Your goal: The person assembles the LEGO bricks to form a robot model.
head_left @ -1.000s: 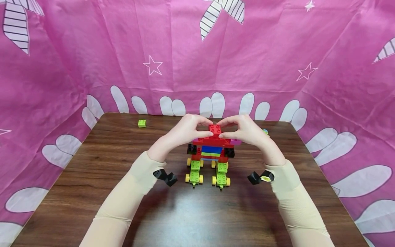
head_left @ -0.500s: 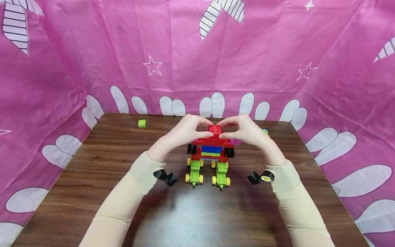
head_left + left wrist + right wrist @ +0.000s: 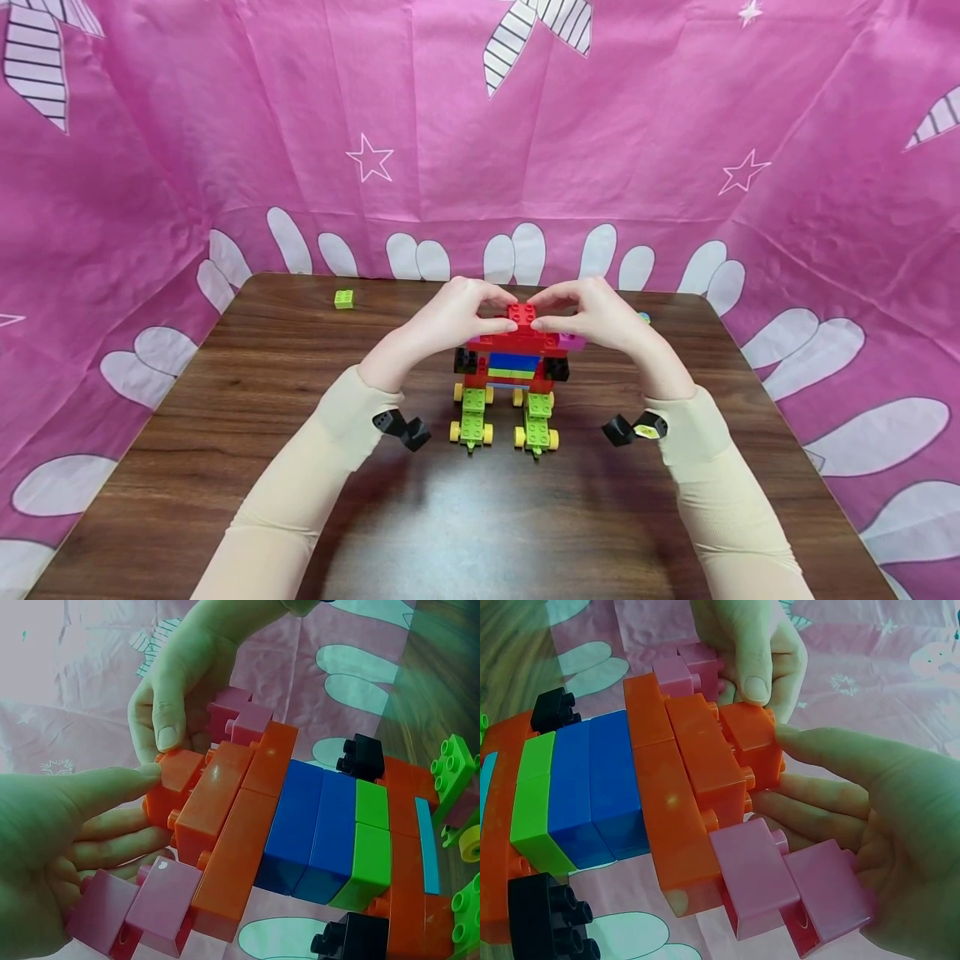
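A robot-like figure of toy building blocks stands on the table, topped by a small red block (image 3: pixel 522 314). From the left, my left hand (image 3: pixel 453 315) pinches this top block between thumb and fingers. My right hand (image 3: pixel 588 312) pinches the same block from the right side. Beneath it come wider red blocks (image 3: pixel 215 796), blue blocks (image 3: pixel 304 829) and lime blocks (image 3: pixel 369 844). Pink blocks (image 3: pixel 754 877) stick out at both shoulders, and black blocks (image 3: pixel 551 919) at both sides lower down. Two lime wheeled bases (image 3: pixel 472 427) with yellow wheels form the feet.
One loose lime block (image 3: pixel 343 299) lies near the far left edge of the wooden table (image 3: pixel 247 400). Behind the right hand, a small blue-and-green piece (image 3: pixel 644 317) is mostly hidden. A pink printed cloth (image 3: pixel 450 142) hangs around the back and sides.
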Demonstrator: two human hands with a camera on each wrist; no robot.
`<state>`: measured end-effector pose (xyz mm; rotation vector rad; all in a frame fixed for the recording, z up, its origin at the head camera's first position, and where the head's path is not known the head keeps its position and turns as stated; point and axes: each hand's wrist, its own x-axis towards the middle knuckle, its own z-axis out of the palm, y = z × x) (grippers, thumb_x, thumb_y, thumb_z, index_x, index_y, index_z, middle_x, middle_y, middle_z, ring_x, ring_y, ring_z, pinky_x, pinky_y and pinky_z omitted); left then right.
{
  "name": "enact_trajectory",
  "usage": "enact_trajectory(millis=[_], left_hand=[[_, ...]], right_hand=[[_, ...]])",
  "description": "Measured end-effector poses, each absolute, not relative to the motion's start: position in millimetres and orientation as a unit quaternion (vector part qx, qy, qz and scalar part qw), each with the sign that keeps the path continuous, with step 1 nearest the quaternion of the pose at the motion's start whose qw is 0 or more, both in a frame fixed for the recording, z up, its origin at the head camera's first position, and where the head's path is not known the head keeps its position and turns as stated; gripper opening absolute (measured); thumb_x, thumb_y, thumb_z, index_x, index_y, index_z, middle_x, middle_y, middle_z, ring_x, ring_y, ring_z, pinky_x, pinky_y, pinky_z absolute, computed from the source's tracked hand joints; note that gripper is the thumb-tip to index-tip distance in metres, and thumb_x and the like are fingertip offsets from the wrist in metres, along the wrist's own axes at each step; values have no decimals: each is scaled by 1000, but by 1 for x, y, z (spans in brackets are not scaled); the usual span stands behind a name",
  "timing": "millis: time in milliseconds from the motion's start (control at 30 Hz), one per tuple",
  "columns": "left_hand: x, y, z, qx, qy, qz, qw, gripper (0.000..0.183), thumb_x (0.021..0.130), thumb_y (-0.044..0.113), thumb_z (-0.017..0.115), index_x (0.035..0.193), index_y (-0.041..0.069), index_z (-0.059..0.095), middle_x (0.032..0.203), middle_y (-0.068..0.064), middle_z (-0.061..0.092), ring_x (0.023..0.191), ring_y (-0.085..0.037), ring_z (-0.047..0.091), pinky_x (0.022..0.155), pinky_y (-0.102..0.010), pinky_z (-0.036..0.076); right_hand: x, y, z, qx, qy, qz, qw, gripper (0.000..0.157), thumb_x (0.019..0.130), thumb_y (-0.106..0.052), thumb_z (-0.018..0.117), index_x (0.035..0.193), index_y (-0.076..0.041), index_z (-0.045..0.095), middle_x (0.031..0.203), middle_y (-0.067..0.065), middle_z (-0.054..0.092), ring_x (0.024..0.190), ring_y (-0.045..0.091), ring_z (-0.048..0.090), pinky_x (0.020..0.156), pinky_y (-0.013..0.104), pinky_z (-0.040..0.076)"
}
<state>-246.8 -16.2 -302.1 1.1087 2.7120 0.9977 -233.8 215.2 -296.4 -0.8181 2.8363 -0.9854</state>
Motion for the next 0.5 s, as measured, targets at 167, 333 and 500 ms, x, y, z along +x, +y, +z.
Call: enact_trajectory(millis=[167,333,500], left_hand=[[-247,-16,-302,350,880,320,33,37,88,27,71,119,8,68,114,-6,71,107,-17,65,94,-31,52],[-247,-15,-303,340,885,316,40,38,88,27,71,121,8,68,117,-6,70,110,-17,64,95,-31,51],[-246,-14,-302,332,887,317,38,38,88,28,71,120,9,68,116,-5,70,109,-17,64,94,-31,51]], right_hand=[[-234,215,-297,-245,916,-318,26,32,85,-31,74,110,-11,73,93,2,74,63,15,54,55,28,45],[-234,215,-297,-236,918,-317,33,33,85,-32,74,110,-11,73,78,0,72,49,15,39,48,28,37],[-233,215,-296,-237,919,-315,35,34,85,-32,74,111,-11,73,69,0,67,47,13,37,47,28,36]])
